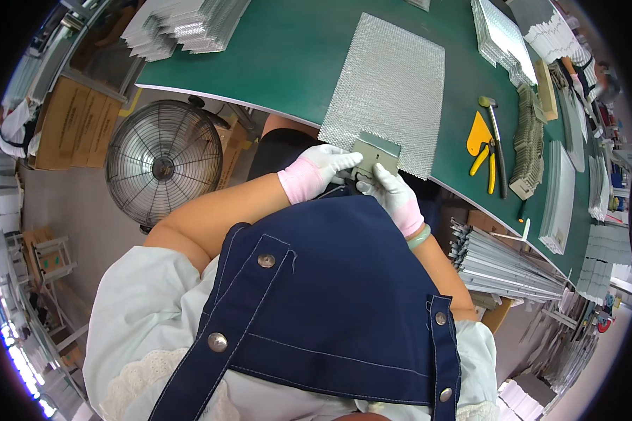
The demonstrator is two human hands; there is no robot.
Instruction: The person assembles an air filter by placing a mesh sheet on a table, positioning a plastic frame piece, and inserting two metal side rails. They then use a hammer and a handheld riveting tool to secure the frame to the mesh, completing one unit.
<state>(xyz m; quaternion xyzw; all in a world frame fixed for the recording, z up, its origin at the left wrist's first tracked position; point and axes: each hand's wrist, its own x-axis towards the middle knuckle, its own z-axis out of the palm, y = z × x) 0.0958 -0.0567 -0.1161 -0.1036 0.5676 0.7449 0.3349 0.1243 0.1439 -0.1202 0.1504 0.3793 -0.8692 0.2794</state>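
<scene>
Our white-gloved left hand (328, 163) and right hand (391, 193), both half-closed, grip a grey-green rectangular plate (379, 150) at the near end of the silver mesh sheet (390, 81).

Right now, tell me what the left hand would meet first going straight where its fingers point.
The left hand would first meet the grey-green piece; its fingertips seem to touch that piece's left edge, though depth is unclear.
</scene>
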